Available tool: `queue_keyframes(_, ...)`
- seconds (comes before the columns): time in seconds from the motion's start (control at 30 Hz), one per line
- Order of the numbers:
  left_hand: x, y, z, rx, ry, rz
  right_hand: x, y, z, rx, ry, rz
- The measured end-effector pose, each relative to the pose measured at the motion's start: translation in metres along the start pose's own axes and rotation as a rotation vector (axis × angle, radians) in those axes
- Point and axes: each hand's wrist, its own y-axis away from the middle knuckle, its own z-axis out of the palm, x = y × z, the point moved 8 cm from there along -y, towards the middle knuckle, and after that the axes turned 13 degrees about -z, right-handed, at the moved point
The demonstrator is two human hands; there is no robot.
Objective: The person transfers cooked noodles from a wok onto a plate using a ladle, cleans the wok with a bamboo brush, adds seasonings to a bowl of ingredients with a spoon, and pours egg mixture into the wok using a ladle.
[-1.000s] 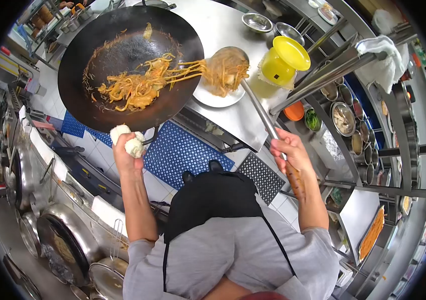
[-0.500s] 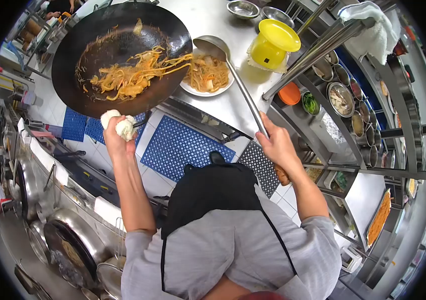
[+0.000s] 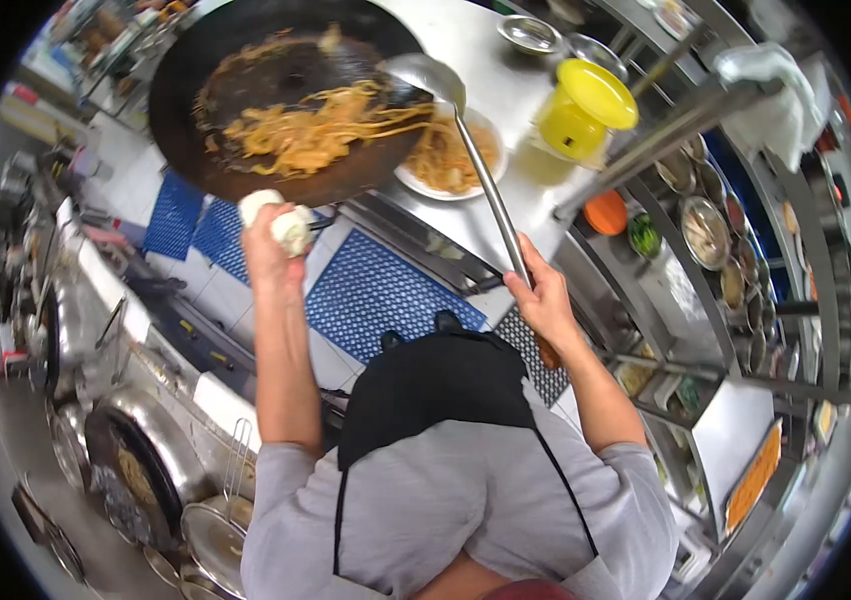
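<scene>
Right hand (image 3: 544,300) grips ladle (image 3: 489,185) | axis diagonal, bowl forward-left | apparently over wok (image 3: 174,112)

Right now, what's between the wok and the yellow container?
Head view: the plate with noodles, the ladle crossing over it, then a strip of bare counter.

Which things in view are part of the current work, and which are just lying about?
In use:
wok
noodles, in wok and on plate
plate, beside wok
ladle, in right hand
cloth, in left hand at wok's edge

Just about:
yellow pot
steel bowls
towel
orange tub
</scene>
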Motion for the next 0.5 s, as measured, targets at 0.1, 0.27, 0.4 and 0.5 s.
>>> queue_keyframes(0.1,0.0,0.004,0.011,0.023,-0.034,0.052,-0.001,-0.036,0.016,-0.037,0.079,-0.076)
queue_keyframes(0.27,-0.002,0.011,0.021,-0.03,-0.02,0.08,-0.055,-0.108,0.05,-0.29,0.067,0.013)
queue_keyframes(0.4,-0.003,0.019,0.031,-0.038,-0.011,0.053,-0.058,-0.123,0.077,-0.235,0.011,-0.254)
queue_keyframes(0.5,-0.002,0.016,0.03,-0.061,-0.012,0.026,-0.059,-0.091,0.061,-0.402,0.165,-0.149)
